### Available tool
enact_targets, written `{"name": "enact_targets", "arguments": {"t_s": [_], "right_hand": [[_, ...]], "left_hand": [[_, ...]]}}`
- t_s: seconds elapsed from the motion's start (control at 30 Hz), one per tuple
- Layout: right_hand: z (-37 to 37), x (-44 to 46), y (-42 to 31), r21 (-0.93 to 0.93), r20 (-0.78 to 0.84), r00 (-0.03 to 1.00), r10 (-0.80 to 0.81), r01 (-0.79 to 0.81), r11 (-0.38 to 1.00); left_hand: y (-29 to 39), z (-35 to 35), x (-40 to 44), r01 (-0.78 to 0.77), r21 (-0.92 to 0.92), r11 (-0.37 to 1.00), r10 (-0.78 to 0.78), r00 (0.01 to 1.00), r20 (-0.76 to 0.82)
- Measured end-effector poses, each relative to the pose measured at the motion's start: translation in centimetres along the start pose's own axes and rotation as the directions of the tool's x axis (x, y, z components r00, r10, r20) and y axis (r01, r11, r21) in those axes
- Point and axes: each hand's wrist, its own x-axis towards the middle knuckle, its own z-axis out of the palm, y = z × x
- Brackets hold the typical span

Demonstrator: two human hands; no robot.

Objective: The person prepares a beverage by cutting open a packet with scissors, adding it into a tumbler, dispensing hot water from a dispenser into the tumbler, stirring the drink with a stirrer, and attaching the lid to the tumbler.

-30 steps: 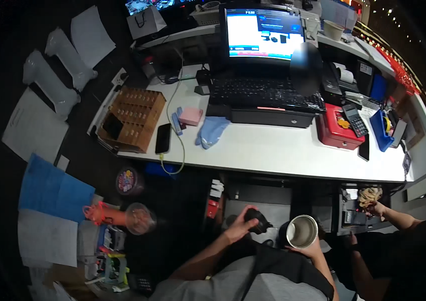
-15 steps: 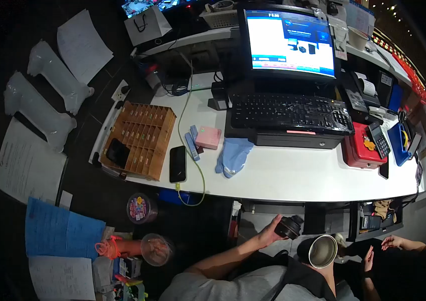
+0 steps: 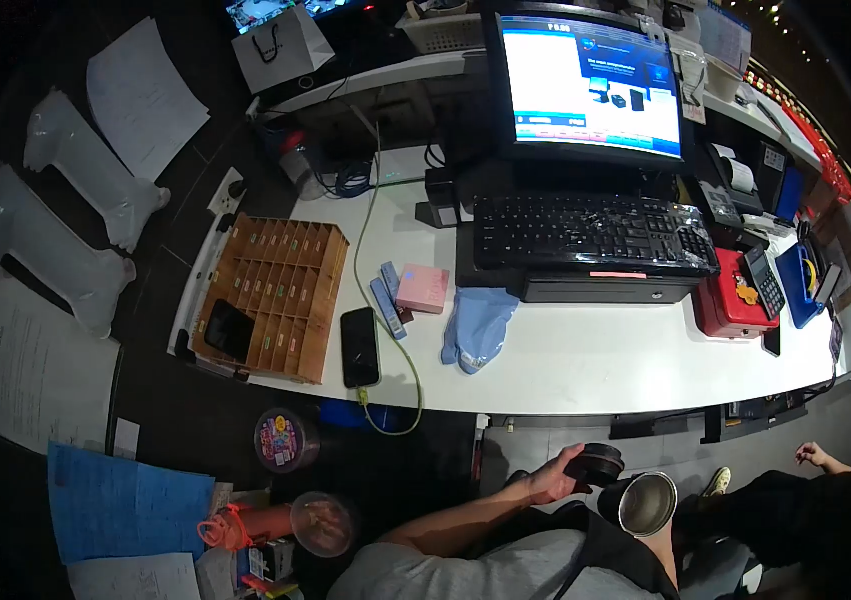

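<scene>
Step in hand, judging by pose: cup and lid handled as a pair, lid off. Left hand (image 3: 553, 480) pinches the black lid (image 3: 600, 462), thumb and fingers around its side. Right hand (image 3: 658, 543) supports the metal cup (image 3: 648, 505); it's mostly hidden by the cup, so finger placement can't be told, but the cup looks gripped, nothing else seen holding it up.

Both things are in the air, out past the front edge of the counter (image 3: 585, 380), a bit right of that edge's middle, above the person's lap. Cup mouth faces the camera, bare metal inside, no contents made out. Lid is just beside the rim on its left, counter side; touching or apart, can't tell.

Next move, my read: calls for a steady cup and a controlled lid hand. If closing, lid over the mouth, squared to the rim, then pressed or turned; if not, lid kept clear. Pose alone doesn't settle which.

Left forearm reaches in from the lower left, wrist fairly straight, hand ahead of the body. Right forearm rises from below, close to the torso.

Co-worker's hand (image 3: 813, 455) is off the counter's front right corner, fingers loosely curled, nothing visible in it.
</scene>
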Motion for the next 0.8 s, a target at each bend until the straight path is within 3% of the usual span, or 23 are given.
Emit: {"name": "enact_targets", "arguments": {"t_s": [0.17,0.27,0.33,0.37,0.4,0.43,0.53,0.6,0.73,0.8], "right_hand": [[-0.4,-0.3,0.9,-0.003,-0.010,1.000,0.001,-0.001,1.000],[-1.2,-0.6,2.3,0.000,-0.007,1.000,-0.022,0.022,1.000],[-2.1,-1.6,2.1,-0.018,-0.053,0.998,-0.038,0.037,0.999],[-2.4,-1.9,-0.5,-0.051,-0.105,0.994,-0.036,0.031,0.998],[-2.8,-2.0,-3.0,-0.083,-0.157,0.987,-0.034,0.021,0.996],[-3.4,-2.4,-4.1,-0.099,-0.179,0.982,-0.058,0.041,0.994],[-5.1,-4.2,-4.2,-0.052,-0.278,0.956,-0.096,0.085,0.995],[-5.8,-5.2,-2.2,0.071,-0.344,0.938,-0.040,0.068,0.995],[-9.8,-7.5,-1.2,0.150,-0.485,0.874,-0.034,0.121,0.981],[-11.5,-8.7,1.8,0.137,-0.494,0.869,0.021,0.054,0.989]], "left_hand": [[1.4,1.7,1.3,0.038,0.044,0.998,-0.043,0.992,0.116],[2.2,3.3,2.5,0.087,0.175,0.981,-0.086,0.996,-0.015],[0.9,1.6,4.4,0.177,0.352,0.919,-0.122,0.977,-0.173],[-0.2,-0.2,5.3,0.168,0.367,0.915,-0.111,0.979,-0.172],[0.8,2.4,5.2,0.138,0.454,0.880,-0.078,0.986,-0.149],[0.3,0.8,6.5,0.152,0.476,0.866,-0.141,0.988,-0.059],[1.5,7.1,8.6,0.217,0.487,0.846,-0.238,0.971,-0.019],[1.1,9.3,10.7,0.226,0.506,0.833,-0.300,0.951,0.069],[-2.0,11.0,16.5,0.271,0.636,0.722,-0.447,0.885,0.130],[-3.8,12.3,19.5,0.296,0.681,0.670,-0.513,0.847,0.137]]}}
